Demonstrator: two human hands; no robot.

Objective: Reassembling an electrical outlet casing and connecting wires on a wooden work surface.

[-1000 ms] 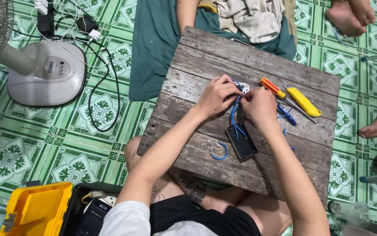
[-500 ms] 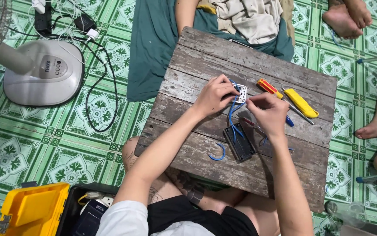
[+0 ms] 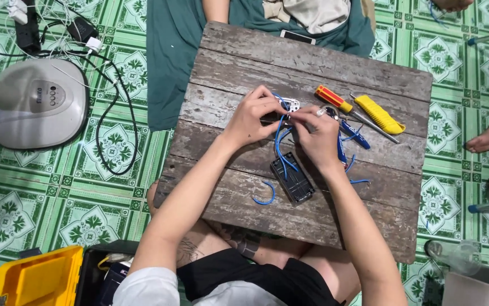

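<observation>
Right hand (image 3: 318, 136) shifted back to white socket (image 3: 289, 104); both grips pinch blue wire (image 3: 280, 141) (weathered plank table (image 3: 312, 62)).

I see bare board (image 3: 233, 73) along the table's far edge and left side; a hand passes freely there. Right of my right hand (image 3: 319, 136), the screwdriver (image 3: 335, 101), knife (image 3: 379, 114) and pliers (image 3: 351, 135) block the way. Near side: black box (image 3: 293, 178) and wire scrap (image 3: 266, 195).

Grey control label (image 3: 50, 97) on fan base, dark phone (image 3: 297, 37) at table's far edge
</observation>
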